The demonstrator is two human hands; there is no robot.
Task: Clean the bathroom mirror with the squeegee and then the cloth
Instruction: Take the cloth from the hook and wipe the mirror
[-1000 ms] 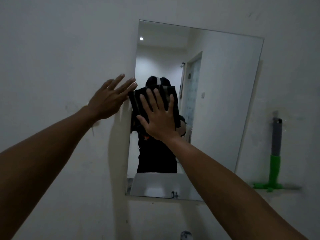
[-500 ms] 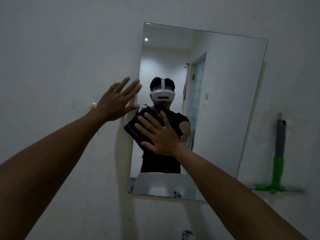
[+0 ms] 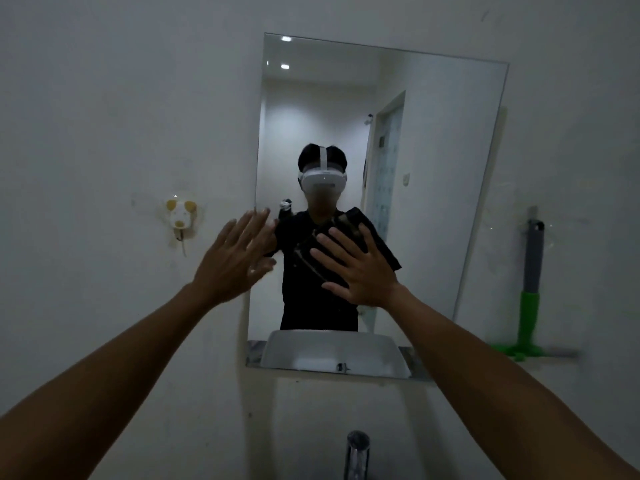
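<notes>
Centrally in the frame, a frameless mirror (image 3: 433,168) fixed to a pale wall (image 3: 104,98), slightly tilted. Right hand (image 3: 360,268) flat on the lower middle of the glass, fingers straight and spread, pressing a dark cloth (image 3: 375,244) against the surface; cloth edges showing above and to the right of the fingertips. Left hand (image 3: 235,258) raised at the mirror's left edge, fingers straight and close together, holding nothing; whether touching the glass or wall, cannot tell. Hands apart from each other, the left a little left of the right at about the same height. At the right edge of the frame, well apart from both hands, a squeegee (image 3: 530,292) hanging on the wall, grey handle above, green neck and blade end below. Left of the mirror, a small white and yellow hook (image 3: 180,216) stuck to the wall. At bottom centre, the top of a chrome tap (image 3: 356,452).
</notes>
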